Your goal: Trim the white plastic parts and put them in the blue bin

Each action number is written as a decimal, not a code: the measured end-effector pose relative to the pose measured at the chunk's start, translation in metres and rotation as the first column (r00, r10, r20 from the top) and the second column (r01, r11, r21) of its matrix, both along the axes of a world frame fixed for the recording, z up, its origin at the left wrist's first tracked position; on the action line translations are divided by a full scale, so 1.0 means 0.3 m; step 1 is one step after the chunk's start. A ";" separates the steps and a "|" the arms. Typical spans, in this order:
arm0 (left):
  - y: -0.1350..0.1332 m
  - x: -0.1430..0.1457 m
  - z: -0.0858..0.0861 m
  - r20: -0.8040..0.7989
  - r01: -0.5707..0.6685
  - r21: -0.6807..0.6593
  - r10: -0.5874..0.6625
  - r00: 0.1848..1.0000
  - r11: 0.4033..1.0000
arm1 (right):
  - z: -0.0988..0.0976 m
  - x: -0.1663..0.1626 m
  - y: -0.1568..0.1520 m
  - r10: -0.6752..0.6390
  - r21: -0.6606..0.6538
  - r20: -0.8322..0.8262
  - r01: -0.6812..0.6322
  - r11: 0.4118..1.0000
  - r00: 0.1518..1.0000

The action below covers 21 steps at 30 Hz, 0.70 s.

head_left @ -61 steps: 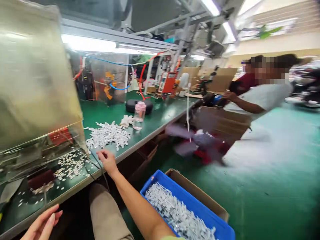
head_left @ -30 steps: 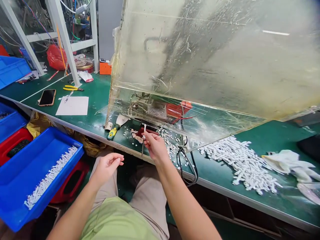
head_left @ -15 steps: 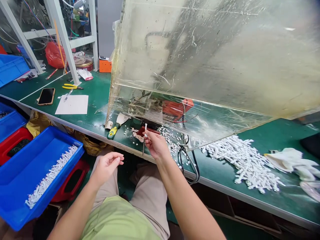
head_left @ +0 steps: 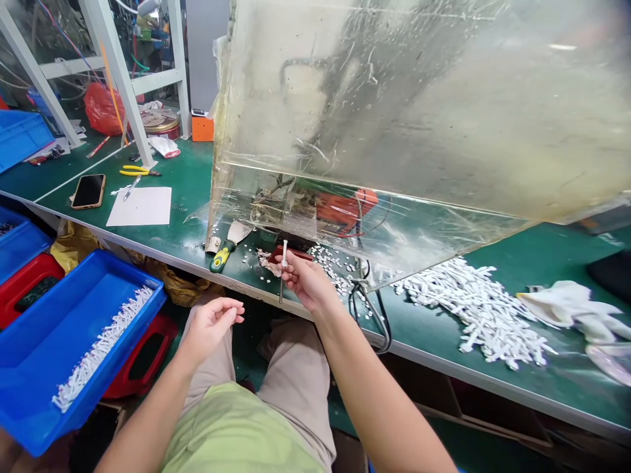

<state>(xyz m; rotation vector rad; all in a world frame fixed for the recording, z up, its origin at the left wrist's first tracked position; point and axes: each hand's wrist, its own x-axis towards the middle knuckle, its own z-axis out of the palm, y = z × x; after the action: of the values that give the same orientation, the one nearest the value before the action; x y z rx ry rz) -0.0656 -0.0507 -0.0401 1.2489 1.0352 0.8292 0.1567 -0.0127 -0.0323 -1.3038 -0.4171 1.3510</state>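
Observation:
My right hand [head_left: 306,279] pinches a small white plastic piece [head_left: 284,251] upright between thumb and fingers, in front of a red block [head_left: 296,255] at the bench's near edge. A thin metal rod [head_left: 280,291] points down just below those fingertips. Over my lap, my left hand [head_left: 214,326] is loosely closed, thumb against curled fingers, and nothing shows in it. A heap of similar white pieces [head_left: 473,309] lies on the bench to the right. More white pieces [head_left: 106,345] line one side of a blue tray [head_left: 39,348] at my left.
A large scuffed clear plastic guard [head_left: 394,131] slants over the work spot. A putty knife [head_left: 224,255], paper [head_left: 139,206], phone [head_left: 89,191] and yellow-handled pliers [head_left: 139,171] lie leftward. Black cables [head_left: 377,315] hang over the edge. White gloves [head_left: 566,305] lie far right.
The white piece in my right hand stands slightly higher and shows more of its length. My left hand stays nearly still. The view has shifted a little.

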 end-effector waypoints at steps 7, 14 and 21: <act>0.047 0.020 0.054 -0.087 -0.024 0.098 0.033 0.996 0.995 | 0.010 0.144 -0.113 0.027 -0.004 0.272 -0.027 1.000 0.962; 0.248 0.214 0.064 -0.276 0.040 0.216 0.022 0.961 0.975 | 0.019 0.152 -0.222 -0.058 0.150 0.286 0.015 0.988 0.956; 0.359 0.375 0.045 -0.205 0.011 0.150 0.020 0.979 0.989 | 0.026 0.167 -0.290 -0.066 0.164 0.281 0.020 0.986 0.957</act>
<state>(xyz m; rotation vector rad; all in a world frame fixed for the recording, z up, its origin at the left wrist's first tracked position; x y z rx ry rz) 0.0470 0.0571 -0.0266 1.4854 1.1573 0.8047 0.2067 -0.0996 -0.0246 -1.3690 -0.6777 1.0710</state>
